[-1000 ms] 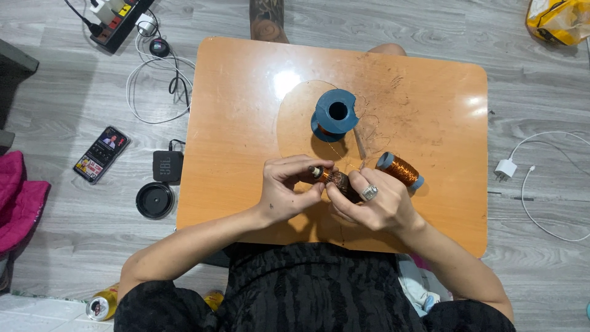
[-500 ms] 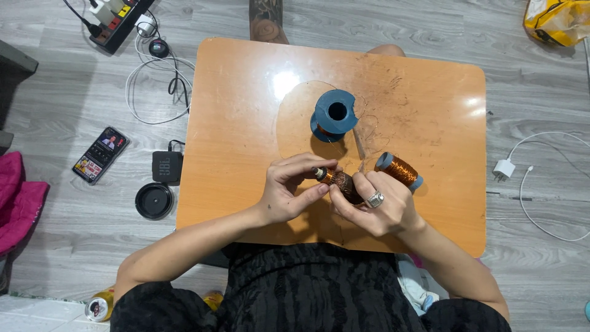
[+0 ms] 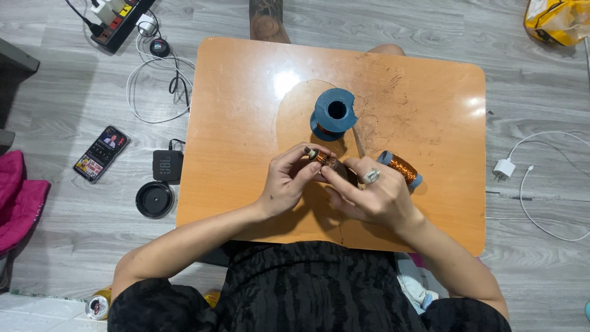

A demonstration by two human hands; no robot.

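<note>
Pinching one end of a small copper-wound coil (image 3: 324,163) above the middle of the table (image 3: 233,123), the left hand (image 3: 289,181) meets the right hand (image 3: 372,197), whose fingers close on its other end. Behind them stands a blue spool (image 3: 335,114); a copper wire spool (image 3: 401,168) lies just beside the right hand.

A small orange wooden worktop (image 3: 246,123) with rounded corners is standing on a grey plank floor (image 3: 74,246) and filling the middle of the frame. A blue spool (image 3: 332,114) is standing upright near the centre of it, and a second spool with copper wire (image 3: 401,169) is lying on its side to the right. On the floor at the left, a phone (image 3: 101,154), a small black speaker (image 3: 168,165) and a round black lid (image 3: 155,199) are lying. A white charger with cable (image 3: 505,167) is lying at the right.
</note>
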